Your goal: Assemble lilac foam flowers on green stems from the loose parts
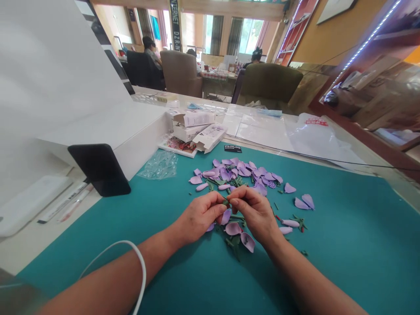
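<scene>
My left hand (198, 216) is closed, with thumb and fingers pinching a small green plastic piece (225, 202). My right hand (256, 212) meets it from the other side, its fingertips pinched at the same piece; their exact grip is partly hidden. Just under the hands lie lilac petal pieces (233, 228) and a green leaf piece (234, 245). Beyond the fingers spreads a pile of purple petal pieces (243, 168) mixed with green stems. To the right are a pair of purple petals (305, 201) and pale pink bud pieces (290, 223).
A green mat (344, 245) covers the table. A black phone or tablet (99, 169) leans against a white box at left, near pens (65, 202). Opened small cartons (210, 136), crumpled clear plastic (159, 165) and a black card (232, 148) lie behind. A white cable (143, 267) crosses my left forearm.
</scene>
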`<act>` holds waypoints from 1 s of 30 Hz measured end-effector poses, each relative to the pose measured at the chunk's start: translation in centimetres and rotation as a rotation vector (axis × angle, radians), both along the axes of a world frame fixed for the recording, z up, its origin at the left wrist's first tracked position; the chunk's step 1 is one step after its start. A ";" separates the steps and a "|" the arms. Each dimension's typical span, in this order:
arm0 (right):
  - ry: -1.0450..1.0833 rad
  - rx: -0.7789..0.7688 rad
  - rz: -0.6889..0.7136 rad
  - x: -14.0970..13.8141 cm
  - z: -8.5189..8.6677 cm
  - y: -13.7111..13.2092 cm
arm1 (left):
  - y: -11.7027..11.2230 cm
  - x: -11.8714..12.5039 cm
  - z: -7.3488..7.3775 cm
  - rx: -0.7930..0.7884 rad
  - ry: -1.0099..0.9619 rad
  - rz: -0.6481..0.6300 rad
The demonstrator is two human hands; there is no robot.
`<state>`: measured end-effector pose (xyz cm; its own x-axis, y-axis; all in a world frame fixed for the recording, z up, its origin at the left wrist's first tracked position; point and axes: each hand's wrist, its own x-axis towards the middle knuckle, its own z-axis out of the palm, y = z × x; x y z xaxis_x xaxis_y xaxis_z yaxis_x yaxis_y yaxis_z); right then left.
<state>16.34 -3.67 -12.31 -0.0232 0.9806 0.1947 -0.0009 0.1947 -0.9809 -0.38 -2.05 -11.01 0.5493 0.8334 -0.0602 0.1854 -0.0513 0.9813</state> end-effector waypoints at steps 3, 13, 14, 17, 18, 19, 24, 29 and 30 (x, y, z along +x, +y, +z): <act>0.010 0.005 0.007 -0.1 -0.1 -0.1 | -0.1 0.0 0.2 0.000 -0.002 -0.003; -0.108 0.037 -0.023 0.4 -0.4 0.1 | 0.1 -0.1 0.2 0.104 0.115 0.007; -0.148 0.065 -0.034 0.5 -0.3 0.1 | 0.1 -0.1 0.1 0.125 0.130 0.012; -0.255 0.147 -0.054 0.9 -0.2 0.3 | 0.2 0.0 0.0 0.161 0.160 0.019; -0.284 0.161 -0.059 0.9 -0.2 0.3 | 0.2 0.0 0.0 0.166 0.166 0.024; -0.308 0.169 -0.062 1.0 -0.2 0.3 | 0.2 0.0 0.1 0.170 0.172 0.030; -0.343 0.184 -0.049 1.0 -0.3 0.2 | 0.1 0.1 0.1 0.177 0.200 0.029; -0.342 0.169 -0.034 1.0 -0.4 0.1 | 0.1 0.0 -0.1 0.172 0.196 0.009; -0.336 0.165 -0.033 0.9 -0.4 0.0 | 0.1 0.0 -0.2 0.176 0.197 0.007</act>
